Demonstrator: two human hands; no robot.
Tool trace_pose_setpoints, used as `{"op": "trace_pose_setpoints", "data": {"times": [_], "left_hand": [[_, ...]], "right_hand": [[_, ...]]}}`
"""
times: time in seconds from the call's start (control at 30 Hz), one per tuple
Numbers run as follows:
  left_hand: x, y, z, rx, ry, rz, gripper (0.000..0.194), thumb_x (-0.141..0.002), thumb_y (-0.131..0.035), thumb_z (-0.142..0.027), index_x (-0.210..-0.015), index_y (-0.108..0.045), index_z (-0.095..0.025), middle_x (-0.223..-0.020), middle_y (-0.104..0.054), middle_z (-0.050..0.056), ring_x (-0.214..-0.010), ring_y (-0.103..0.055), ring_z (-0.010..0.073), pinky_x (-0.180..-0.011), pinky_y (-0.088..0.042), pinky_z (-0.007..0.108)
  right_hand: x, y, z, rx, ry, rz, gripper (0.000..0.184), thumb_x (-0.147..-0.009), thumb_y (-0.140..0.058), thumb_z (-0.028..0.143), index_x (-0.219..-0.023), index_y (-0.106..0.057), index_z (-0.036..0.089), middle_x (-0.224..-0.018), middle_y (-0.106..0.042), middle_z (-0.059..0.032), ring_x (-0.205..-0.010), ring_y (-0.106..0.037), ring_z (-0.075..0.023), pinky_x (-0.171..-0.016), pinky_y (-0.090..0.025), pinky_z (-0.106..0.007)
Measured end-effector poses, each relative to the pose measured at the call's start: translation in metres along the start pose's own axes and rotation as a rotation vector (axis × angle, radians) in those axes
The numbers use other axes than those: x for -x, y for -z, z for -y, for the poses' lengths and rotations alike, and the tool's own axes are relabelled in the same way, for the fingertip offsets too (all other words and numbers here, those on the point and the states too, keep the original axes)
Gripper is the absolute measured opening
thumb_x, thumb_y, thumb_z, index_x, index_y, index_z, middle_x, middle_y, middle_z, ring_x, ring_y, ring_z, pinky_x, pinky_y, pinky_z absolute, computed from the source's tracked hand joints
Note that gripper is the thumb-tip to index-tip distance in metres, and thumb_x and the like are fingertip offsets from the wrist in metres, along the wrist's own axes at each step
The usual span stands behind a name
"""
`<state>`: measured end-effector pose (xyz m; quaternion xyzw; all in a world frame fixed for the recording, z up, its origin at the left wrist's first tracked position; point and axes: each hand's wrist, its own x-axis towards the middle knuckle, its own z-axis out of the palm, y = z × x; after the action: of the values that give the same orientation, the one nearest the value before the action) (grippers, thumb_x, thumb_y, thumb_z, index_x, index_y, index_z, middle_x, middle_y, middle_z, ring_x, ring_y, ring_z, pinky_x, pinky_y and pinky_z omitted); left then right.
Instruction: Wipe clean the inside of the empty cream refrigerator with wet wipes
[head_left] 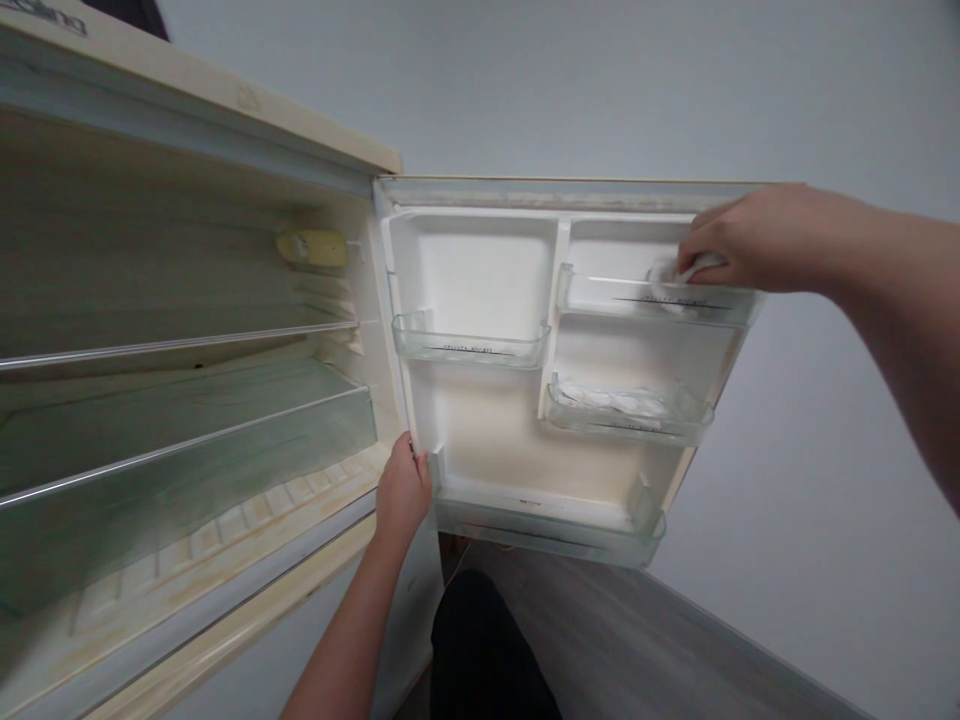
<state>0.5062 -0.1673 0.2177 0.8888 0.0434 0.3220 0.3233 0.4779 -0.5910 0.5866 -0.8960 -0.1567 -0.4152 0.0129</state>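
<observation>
The refrigerator door (pixel 480 440) stands wide open, its inner side facing me. My right hand (pixel 739 240) is closed on a crumpled white cloth or tissue (pixel 664 275), pressed into the upper right door shelf (pixel 645 298). Its fingers point down behind the clear shelf front. Low on the hinge side, my left hand (pixel 405 485) has its fingers curled round the door's edge, beside the clear bottom shelf (pixel 547 530). Another crumpled white piece, tissue-like (pixel 615 400), lies in the middle right door shelf (pixel 630 420).
Left of the door is the refrigerator's interior, with a glass shelf (pixel 180 345), a clear drawer (pixel 187 500) and a yellowed light cover (pixel 315 248). Brown stains mark its floor (pixel 202 540). A pale wall (pixel 847 440) stands close behind the door. My dark-clothed knee (pixel 484 650) is below.
</observation>
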Motion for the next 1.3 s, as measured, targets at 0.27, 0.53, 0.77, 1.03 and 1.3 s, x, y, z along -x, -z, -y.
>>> {"op": "trace_pose_setpoints", "data": {"times": [0.27, 0.53, 0.77, 1.03, 1.3], "left_hand": [[-0.001, 0.000, -0.002, -0.004, -0.003, -0.010, 0.035, -0.098, -0.040, -0.030, -0.130, -0.048, -0.017, -0.114, -0.069, 0.015, -0.094, -0.069, 0.0273, -0.083, -0.053, 0.039], [-0.004, -0.002, -0.001, 0.013, -0.011, -0.017, 0.036, -0.099, -0.040, -0.029, -0.131, -0.048, -0.017, -0.116, -0.069, 0.016, -0.095, -0.070, 0.0265, -0.087, -0.054, 0.040], [-0.004, -0.002, -0.001, 0.014, 0.010, -0.010, 0.037, -0.099, -0.040, -0.029, -0.133, -0.047, -0.017, -0.117, -0.069, 0.015, -0.100, -0.070, 0.0269, -0.091, -0.055, 0.041], [-0.004, 0.000, -0.002, 0.032, 0.029, 0.005, 0.034, -0.099, -0.041, -0.029, -0.130, -0.049, -0.018, -0.114, -0.070, 0.014, -0.098, -0.070, 0.0268, -0.088, -0.054, 0.040], [-0.002, 0.001, 0.000, 0.044, -0.005, 0.009, 0.035, -0.099, -0.039, -0.029, -0.131, -0.048, -0.018, -0.118, -0.068, 0.014, -0.099, -0.069, 0.0268, -0.088, -0.053, 0.040]], "right_hand": [[-0.014, -0.002, 0.033, 0.293, -0.005, 0.415, 0.025, -0.074, -0.076, 0.024, -0.094, -0.079, 0.010, -0.060, -0.066, 0.0105, -0.053, -0.040, 0.0028, -0.065, -0.024, -0.028], [-0.012, -0.003, 0.087, -0.208, -0.025, 0.283, 0.031, -0.085, -0.076, 0.043, -0.097, -0.077, 0.014, -0.063, -0.062, 0.0058, -0.052, -0.043, -0.0038, -0.062, -0.031, -0.025], [0.011, -0.021, 0.154, -0.002, 0.300, -0.351, 0.022, -0.094, -0.058, 0.021, -0.114, -0.066, 0.017, -0.121, -0.064, -0.0135, -0.106, -0.060, -0.0268, -0.082, -0.047, -0.036], [0.031, -0.065, 0.158, 0.296, 0.802, -0.134, 0.027, -0.103, -0.036, 0.011, -0.095, -0.060, 0.019, -0.115, -0.062, -0.0103, -0.118, -0.056, -0.0275, -0.102, -0.048, -0.049], [0.057, -0.073, 0.139, -0.285, 0.788, -0.026, 0.019, -0.103, -0.046, 0.019, -0.094, -0.062, 0.024, -0.119, -0.065, -0.0042, -0.131, -0.054, -0.0209, -0.117, -0.041, -0.054]]}}
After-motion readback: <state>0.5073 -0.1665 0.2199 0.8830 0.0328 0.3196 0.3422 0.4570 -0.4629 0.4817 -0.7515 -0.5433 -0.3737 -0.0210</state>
